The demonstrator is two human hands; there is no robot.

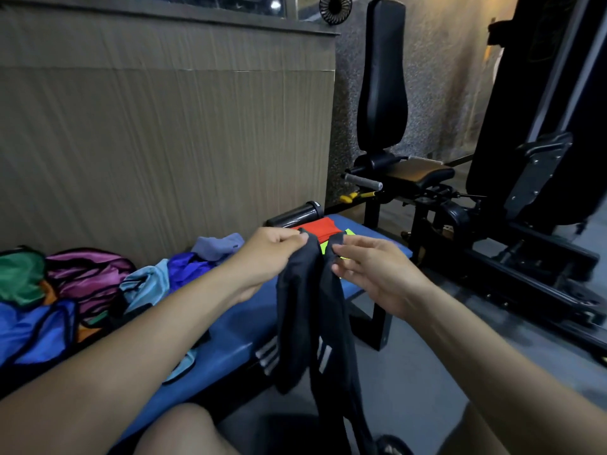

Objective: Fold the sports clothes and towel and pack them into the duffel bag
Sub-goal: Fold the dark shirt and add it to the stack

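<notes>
**Lining up the black garment before the fold**

At the far left we see a heap of loose clothes [62, 290] on the blue bench [236, 326]: green, magenta, blue and light blue pieces, none folded as far as we can tell. No duffel bag can be made out for certain.

Moving right, our left hand [267, 254] pinches one top corner of the black garment [308, 323], fingers curled over the cloth. Just beside it, our right hand [374, 274] has its fingertips closed on the other top strip, the remaining fingers loosely spread. The garment hangs down between our knees, off the bench edge, in two narrow lengths. Beyond the hands lies a red and yellow-green piece [323, 233], flat on the bench, looking already folded.

To do this step well, we judge we should bring the two held edges level, shake the lengths straight, then lay them flat on the bench before folding.

White stripes show low on the garment; we can read no lettering or logo anywhere.
</notes>
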